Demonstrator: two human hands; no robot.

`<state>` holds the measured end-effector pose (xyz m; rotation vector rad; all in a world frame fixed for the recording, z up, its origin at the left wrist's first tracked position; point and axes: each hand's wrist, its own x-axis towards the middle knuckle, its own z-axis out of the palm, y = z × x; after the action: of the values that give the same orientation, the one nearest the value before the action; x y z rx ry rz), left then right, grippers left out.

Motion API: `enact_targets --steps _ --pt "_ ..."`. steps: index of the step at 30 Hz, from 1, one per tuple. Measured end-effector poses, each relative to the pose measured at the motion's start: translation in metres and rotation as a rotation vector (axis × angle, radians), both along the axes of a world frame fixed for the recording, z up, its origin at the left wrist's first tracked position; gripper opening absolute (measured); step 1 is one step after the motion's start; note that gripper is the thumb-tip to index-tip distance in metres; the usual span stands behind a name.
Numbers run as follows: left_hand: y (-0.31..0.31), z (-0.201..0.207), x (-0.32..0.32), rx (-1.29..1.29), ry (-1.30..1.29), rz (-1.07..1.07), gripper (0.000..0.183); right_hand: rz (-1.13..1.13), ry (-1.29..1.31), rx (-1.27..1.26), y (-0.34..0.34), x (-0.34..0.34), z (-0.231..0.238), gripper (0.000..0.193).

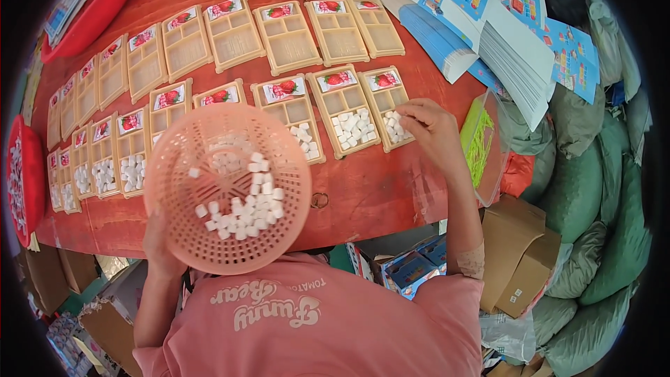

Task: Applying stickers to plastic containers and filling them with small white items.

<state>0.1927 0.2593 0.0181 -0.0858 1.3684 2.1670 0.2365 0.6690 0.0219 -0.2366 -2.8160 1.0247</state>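
Note:
My left hand (161,246) grips the side of a round pink plastic colander (230,262), held tilted above the table's front edge. Loose white cubes (244,218) lie in it, mostly toward its lower right. My right hand (438,132) hovers at the rightmost front tray (398,95), fingers bent and drawn together; anything between them is hidden. That beige compartment tray has a strawberry-printed packet (384,81) at its top and white cubes (395,128) in its large compartment. Beside it, another tray (333,102) has its large compartment filled with cubes. The colander covers parts of other front-row trays.
A back row of trays (285,40) holds strawberry packets but no cubes. Printed cardboard sheets (513,49) pile up at the back right, above a clear box of green sticks (479,141). Red basins (105,21) stand at left; a cardboard box (520,255) and sacks (576,181) crowd the right.

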Motion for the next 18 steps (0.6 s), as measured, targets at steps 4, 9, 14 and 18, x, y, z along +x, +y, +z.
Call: enact_targets --steps 4,9,14,18 --pt "-0.025 0.003 0.007 0.0 -0.034 0.126 0.061 -0.038 -0.022 0.005 0.002 0.006 0.003 0.016" --pt "-0.045 0.003 0.019 -0.022 -0.021 0.241 0.061 -0.018 0.029 0.016 -0.007 0.004 0.005 0.014" --pt "-0.057 0.001 0.026 -0.002 0.03 0.285 0.059 0.031 0.04 0.072 -0.002 0.003 -0.013 0.008" --pt "-0.062 0.006 0.029 -0.005 0.095 0.447 0.056 0.035 0.002 0.065 0.005 -0.001 -0.008 0.009"
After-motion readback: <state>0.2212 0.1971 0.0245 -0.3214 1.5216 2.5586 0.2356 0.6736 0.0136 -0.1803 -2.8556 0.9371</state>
